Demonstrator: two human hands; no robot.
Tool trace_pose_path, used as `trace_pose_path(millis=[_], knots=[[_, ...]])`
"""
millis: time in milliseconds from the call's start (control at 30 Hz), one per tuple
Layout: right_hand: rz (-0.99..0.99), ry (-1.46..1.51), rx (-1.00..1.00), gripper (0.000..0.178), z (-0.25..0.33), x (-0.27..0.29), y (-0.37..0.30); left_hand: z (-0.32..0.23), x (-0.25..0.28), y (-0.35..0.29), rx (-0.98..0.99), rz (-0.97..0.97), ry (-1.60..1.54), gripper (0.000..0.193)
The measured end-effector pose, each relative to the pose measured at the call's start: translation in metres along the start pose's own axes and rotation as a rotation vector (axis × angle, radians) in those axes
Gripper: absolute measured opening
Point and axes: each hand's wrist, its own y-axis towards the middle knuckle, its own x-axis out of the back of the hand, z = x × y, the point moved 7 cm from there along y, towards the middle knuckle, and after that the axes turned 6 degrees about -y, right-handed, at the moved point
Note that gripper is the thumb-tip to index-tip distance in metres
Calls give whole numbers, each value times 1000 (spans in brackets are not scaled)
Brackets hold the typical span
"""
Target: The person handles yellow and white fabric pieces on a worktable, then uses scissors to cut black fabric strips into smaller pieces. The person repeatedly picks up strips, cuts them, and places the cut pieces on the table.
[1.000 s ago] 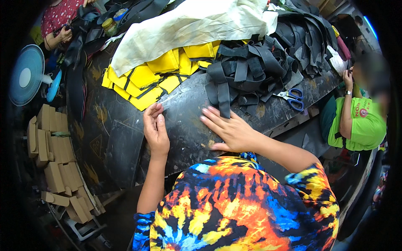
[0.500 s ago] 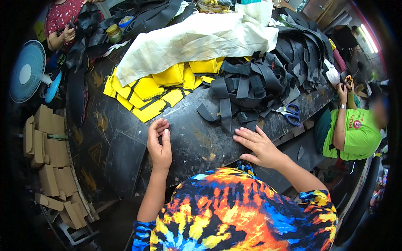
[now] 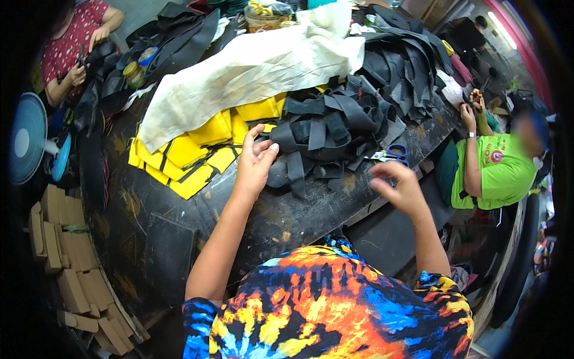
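My left hand (image 3: 255, 164) is over the near side of a tangled pile of black strips (image 3: 327, 130). Its thumb and fingers are apart with nothing between them. To the right, my right hand (image 3: 399, 184) hovers just on the near side of a pair of blue-handled scissors (image 3: 399, 157). Those fingers are curved and slightly blurred, with a gap to the thumb, and hold nothing I can see. Yellow pieces with black edging (image 3: 185, 152) lie left of the strips, partly covered by an off-white cloth (image 3: 239, 69).
Everything lies on a dark, scuffed table (image 3: 239, 224). Further black sheets (image 3: 394, 75) are heaped at the far right. A blue fan (image 3: 28, 140) and brown cardboard pieces (image 3: 75, 251) stand at the left. Co-workers in a red top (image 3: 78, 39) and green shirt (image 3: 493, 170) sit nearby.
My left hand has moved forward and right to the strips. My right hand has lifted off the table and moved up toward the scissors. The whole view has shifted a little.
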Motion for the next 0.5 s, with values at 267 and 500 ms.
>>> trace_pose_path(millis=[267,500], knots=[[-331,-367,-68,46,-66,26,-4,-82,-59,-8,-150,98,-47,35],[-270,-538,-47,45,-92,25,-9,-182,20,-112,-445,6,369,46]])
